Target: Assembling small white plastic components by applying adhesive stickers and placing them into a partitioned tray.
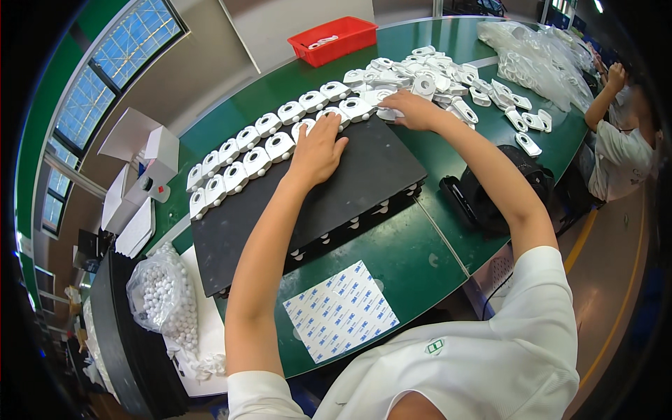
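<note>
White shirt (462,343): worn by the person, seen nearest the camera.
Left hand (318,154): laid over the nearer row, fingers lightly spread and thumb held apart.
Right hand (413,110): bent over the row's right end, beside the loose pile (423,85); whether anything is pinched cannot be told.
White parts (256,162): set in two rows along the far edge of the black board (336,182); more are heaped on the green table (427,238).
Likely handling: judged light, stiff and plastic; smooth faces may slip, and neighbours could easily be nudged askew.
Best hold: side edges should be pinched between thumb and finger, with the small round knobs, perhaps more fragile, left unpressed.
</note>
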`<state>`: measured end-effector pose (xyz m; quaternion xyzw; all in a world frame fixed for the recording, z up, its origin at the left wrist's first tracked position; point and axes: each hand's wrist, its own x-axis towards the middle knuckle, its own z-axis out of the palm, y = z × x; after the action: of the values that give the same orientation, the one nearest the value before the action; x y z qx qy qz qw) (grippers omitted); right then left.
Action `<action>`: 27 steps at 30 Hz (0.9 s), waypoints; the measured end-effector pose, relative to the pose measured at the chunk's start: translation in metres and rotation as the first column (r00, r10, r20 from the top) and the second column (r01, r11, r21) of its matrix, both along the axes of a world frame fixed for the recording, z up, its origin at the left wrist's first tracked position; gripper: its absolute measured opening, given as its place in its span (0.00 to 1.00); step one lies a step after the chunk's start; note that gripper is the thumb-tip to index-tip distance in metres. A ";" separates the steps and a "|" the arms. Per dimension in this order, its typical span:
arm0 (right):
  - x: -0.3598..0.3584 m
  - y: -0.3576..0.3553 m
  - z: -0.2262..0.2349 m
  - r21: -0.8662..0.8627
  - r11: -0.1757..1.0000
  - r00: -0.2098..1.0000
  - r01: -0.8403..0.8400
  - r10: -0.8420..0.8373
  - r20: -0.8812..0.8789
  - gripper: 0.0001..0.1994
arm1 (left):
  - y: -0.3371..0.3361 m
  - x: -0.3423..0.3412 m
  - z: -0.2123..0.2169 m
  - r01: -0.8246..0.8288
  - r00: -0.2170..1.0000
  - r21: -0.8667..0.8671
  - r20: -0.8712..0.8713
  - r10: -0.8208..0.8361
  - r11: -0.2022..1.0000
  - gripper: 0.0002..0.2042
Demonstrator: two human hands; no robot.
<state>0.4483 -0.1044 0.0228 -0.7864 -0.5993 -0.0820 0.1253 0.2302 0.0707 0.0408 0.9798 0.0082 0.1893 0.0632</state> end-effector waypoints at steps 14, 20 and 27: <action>-0.014 0.021 0.017 0.303 0.945 0.908 0.123 0.016 -0.419 0.16 | -0.006 0.004 -0.002 -0.086 0.995 -0.045 -0.063 0.083 0.995 0.22; -0.026 0.041 0.017 0.242 0.968 0.905 0.057 0.052 -0.423 0.18 | -0.002 0.002 -0.002 -0.058 0.995 -0.106 -0.087 0.049 0.993 0.23; -0.022 0.036 0.024 0.237 0.968 0.914 0.078 0.025 -0.405 0.15 | -0.004 -0.006 0.002 -0.061 0.998 -0.031 -0.013 0.061 0.998 0.26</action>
<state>0.4260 -0.0680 0.0465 -0.7725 -0.5345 0.0067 0.3429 0.2237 0.0668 0.0425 0.9792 0.0416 0.1850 0.0729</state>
